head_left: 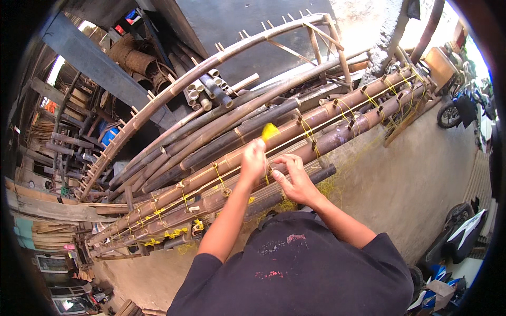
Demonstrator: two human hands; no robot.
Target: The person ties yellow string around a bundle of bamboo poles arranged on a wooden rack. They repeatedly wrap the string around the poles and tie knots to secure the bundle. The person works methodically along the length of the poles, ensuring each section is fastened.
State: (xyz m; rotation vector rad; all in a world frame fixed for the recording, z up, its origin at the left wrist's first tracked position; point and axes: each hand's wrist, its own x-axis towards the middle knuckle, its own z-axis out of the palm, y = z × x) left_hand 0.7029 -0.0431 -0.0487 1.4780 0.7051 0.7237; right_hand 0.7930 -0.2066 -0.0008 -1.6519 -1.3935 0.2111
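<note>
Two long brown bamboo poles [311, 118] run side by side in front of me, with yellow twine [369, 97] tied round them at intervals and short pegs standing up from them. My left hand [254, 158] is closed over the nearer side of the upper pole, shut on a bundle of yellow twine [270, 130] that is slightly blurred. Close by, my right hand [296, 181] has thumb and forefinger bent toward each other at a twine-wrapped spot between the poles. What those fingertips pinch, if anything, is too small to make out.
Behind the poles lie several dark bamboo lengths [211, 134] under a curved bamboo rail [174, 87] with short pegs. Loose yellow twine [332, 184] trails to the concrete floor [390, 205]. Motorcycles [458, 231] stand at the right, and stacked wood [52, 234] at the left.
</note>
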